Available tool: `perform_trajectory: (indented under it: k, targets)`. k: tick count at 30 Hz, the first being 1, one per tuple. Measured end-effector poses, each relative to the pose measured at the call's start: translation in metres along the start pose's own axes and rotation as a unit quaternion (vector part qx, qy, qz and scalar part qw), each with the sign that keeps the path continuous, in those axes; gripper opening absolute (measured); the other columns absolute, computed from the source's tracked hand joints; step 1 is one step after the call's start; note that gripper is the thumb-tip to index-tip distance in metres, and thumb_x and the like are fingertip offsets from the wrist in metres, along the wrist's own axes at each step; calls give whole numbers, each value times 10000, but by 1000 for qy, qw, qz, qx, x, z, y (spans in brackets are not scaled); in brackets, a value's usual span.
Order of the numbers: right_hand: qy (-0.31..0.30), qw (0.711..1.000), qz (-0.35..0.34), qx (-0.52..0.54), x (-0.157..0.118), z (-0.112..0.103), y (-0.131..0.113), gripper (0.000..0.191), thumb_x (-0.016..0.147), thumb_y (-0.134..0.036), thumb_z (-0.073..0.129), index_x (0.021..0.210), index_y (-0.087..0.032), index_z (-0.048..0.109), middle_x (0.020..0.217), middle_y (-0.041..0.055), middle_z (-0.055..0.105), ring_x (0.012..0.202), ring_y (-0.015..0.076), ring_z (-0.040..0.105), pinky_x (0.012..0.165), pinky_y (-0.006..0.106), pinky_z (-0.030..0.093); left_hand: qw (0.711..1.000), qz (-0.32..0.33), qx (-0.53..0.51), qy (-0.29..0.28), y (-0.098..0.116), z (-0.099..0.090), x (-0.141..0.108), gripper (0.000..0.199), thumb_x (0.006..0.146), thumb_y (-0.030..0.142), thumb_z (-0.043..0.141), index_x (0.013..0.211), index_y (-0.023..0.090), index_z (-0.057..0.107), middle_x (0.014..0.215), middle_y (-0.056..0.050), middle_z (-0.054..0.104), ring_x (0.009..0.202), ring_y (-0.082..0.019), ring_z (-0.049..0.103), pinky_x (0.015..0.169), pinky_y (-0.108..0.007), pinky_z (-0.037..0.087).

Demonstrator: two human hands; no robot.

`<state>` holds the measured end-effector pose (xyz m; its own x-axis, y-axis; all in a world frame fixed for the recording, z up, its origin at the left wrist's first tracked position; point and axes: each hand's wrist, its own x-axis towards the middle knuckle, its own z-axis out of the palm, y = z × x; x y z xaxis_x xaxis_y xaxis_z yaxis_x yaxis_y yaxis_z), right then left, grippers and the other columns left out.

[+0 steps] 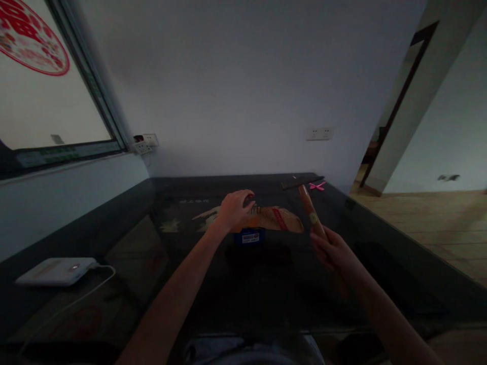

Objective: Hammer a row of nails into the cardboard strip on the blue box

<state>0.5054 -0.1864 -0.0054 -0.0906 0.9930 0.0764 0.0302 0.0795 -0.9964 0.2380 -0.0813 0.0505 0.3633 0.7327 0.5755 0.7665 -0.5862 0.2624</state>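
My right hand (pixel 329 246) is wrapped round the wooden handle of a hammer (pixel 309 208), held upright with its dark head crosswise at the top. My left hand (pixel 236 209) is above a curved, brown printed piece (pixel 279 218) in the middle of the table, fingers curled and thumb close to the index finger. Whatever may be between those fingers is too small and dark to make out. Beneath the brown piece shows a blue box (pixel 249 237) with a white label.
A glossy black table (pixel 182 284) reaches back to the wall. At left lies a white power bank (pixel 57 271) with a cable (pixel 91 293). A pink ribbon-like item (pixel 317 186) is near the far right corner. Wall sockets (pixel 318 134) are behind.
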Motion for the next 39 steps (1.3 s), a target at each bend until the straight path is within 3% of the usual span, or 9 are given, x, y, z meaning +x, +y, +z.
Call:
perform_trajectory:
  k: [4, 7, 9, 12, 15, 21, 26, 34, 39]
  targets:
    - [6, 990, -14, 143, 4, 8, 13, 295, 788, -450, 596, 790, -237, 390, 442, -135, 348, 242, 18, 248, 239, 129, 219, 992, -62, -44, 103, -22, -19, -35, 209, 863, 285, 456, 1000, 200, 590, 1029, -46, 649, 982, -158, 586, 918, -273, 427]
    - [7, 984, -20, 176, 4, 5, 14, 305, 785, -439, 603, 773, -240, 373, 441, -136, 337, 243, 19, 239, 245, 128, 208, 971, -154, -90, 159, -53, -17, -64, 236, 879, 325, 396, 958, 198, 578, 940, -42, 663, 904, -146, 614, 852, -251, 471]
    - [12, 984, -21, 175, 2, 2, 13, 318, 779, -447, 606, 770, -245, 360, 437, -137, 331, 240, 25, 234, 243, 135, 209, 959, -219, -112, 138, -77, -8, -76, 230, 867, 331, 395, 938, 207, 575, 898, -30, 671, 849, -146, 629, 816, -255, 493]
    - [11, 985, -27, 170, 1, 0, 14, 335, 771, -460, 609, 779, -249, 348, 433, -141, 339, 233, 33, 245, 245, 148, 233, 946, -284, -156, 24, -110, 9, -83, 172, 801, 283, 472, 878, 193, 596, 791, -18, 681, 738, -158, 645, 737, -277, 522]
    - [0, 987, -28, 160, 2, 2, 16, 348, 763, -449, 620, 772, -246, 337, 427, -145, 351, 228, 34, 254, 246, 147, 247, 936, -294, -188, -54, -127, 22, -85, 148, 745, 221, 516, 830, 168, 625, 779, -22, 690, 738, -165, 650, 747, -299, 527]
    - [-19, 989, -31, 142, 0, 9, 22, 278, 789, -399, 611, 838, -243, 386, 449, -135, 381, 250, 33, 279, 255, 141, 240, 941, -210, -225, -141, -111, 21, -86, 357, 666, 183, 604, 1023, 168, 627, 1009, -46, 684, 938, -189, 636, 876, -327, 489]
    - [-36, 992, -52, 114, -6, 11, 22, 305, 786, -377, 616, 982, -251, 419, 504, -119, 413, 286, 24, 286, 277, 129, 221, 917, -188, -297, -189, -86, 28, -89, 650, 591, 229, 730, 1200, 134, 522, 1147, -111, 632, 1061, -224, 593, 950, -378, 458]
    - [-42, 991, -70, 110, -6, 13, 19, 339, 849, -573, 422, 930, -245, 449, 465, -112, 356, 269, 33, 209, 251, 144, 217, 939, -195, -260, -113, -61, 56, -92, 629, 668, 250, 711, 1246, 158, 480, 1295, -117, 531, 1209, -201, 487, 1067, -372, 353]
    - [-15, 989, -101, 103, -12, 0, 2, 319, 887, -533, 373, 1011, -251, 457, 478, -98, 385, 275, 56, 267, 266, 169, 240, 946, -198, -245, -77, -59, 67, -92, 616, 720, 287, 674, 1274, 149, 442, 1300, -119, 526, 1216, -176, 479, 1071, -331, 342]
